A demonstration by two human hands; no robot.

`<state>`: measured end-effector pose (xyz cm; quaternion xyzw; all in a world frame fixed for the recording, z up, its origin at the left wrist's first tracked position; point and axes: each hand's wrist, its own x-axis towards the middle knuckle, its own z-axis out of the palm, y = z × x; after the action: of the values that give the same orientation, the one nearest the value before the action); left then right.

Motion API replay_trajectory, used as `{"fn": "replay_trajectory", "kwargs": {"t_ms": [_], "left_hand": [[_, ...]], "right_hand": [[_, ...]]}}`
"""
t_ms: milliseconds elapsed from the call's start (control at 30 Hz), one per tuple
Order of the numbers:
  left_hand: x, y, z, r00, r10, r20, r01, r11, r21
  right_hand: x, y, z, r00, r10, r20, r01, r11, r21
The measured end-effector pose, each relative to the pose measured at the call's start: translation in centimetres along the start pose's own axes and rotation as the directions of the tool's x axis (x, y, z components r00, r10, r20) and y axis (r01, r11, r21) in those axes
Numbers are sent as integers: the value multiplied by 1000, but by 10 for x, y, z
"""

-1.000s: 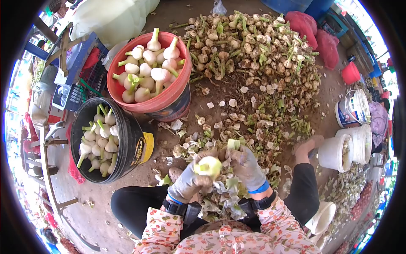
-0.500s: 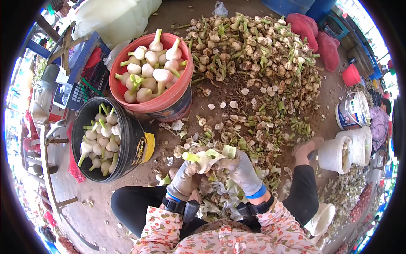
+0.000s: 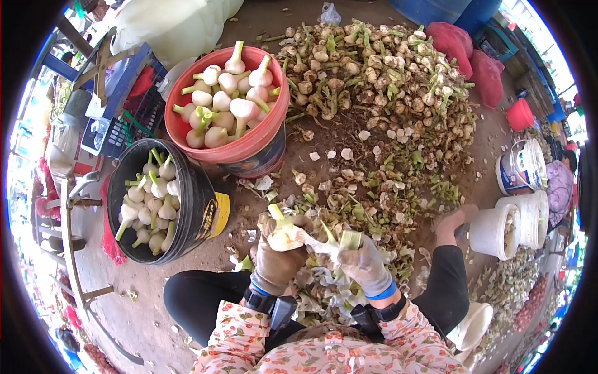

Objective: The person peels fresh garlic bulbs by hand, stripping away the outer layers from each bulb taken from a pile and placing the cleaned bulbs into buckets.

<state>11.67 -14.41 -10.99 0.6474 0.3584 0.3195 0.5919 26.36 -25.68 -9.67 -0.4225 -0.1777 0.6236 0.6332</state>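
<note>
My gloved left hand is closed round a garlic bulb, its cut green stem tilted up to the left. Between the fingers of my gloved right hand is a strip of garlic skin, pale green at its upper end. A thin whitish layer stretches from the bulb across to the right hand. Loose skins lie heaped beneath both hands. Left of them stands a black bucket holding clean white bulbs, and behind it a red bucket with more.
A big pile of unpeeled garlic covers the floor ahead. Pink-red sacks sit behind it. White buckets and a small red pail stand at right. At left are a blue crate and a metal frame.
My hands have drawn apart, the left turning with the bulb and the right pulling the skin away to the right. The whole view has shifted slightly.
</note>
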Motion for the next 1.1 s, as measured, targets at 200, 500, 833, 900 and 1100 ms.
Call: {"fn": "replay_trajectory", "kwargs": {"t_ms": [200, 500, 833, 900, 1100], "left_hand": [[15, -2, -15, 881, -463, 102, 247, 265, -932], [8, -35, -23, 886, -463, 28, 126, 183, -975], [6, -7, -13, 831, -547, -97, 197, 453, -869], [4, -5, -11, 837, -522, -164, 204, 576, -792], [4, 10, -1, 939, -140, -313, 23, 936, -350]], "right_hand": [[-12, 3, 24, 959, 169, 226, -115, 965, -236], [0, -41, -3, 974, -224, 41, 227, 969, -98], [29, 17, 5, 924, -372, 92, 264, 442, -857], [42, 18, 21, 866, -489, 106, 367, 478, -798], [58, -3, 41, 765, -629, 138, 396, 290, -871]]}}
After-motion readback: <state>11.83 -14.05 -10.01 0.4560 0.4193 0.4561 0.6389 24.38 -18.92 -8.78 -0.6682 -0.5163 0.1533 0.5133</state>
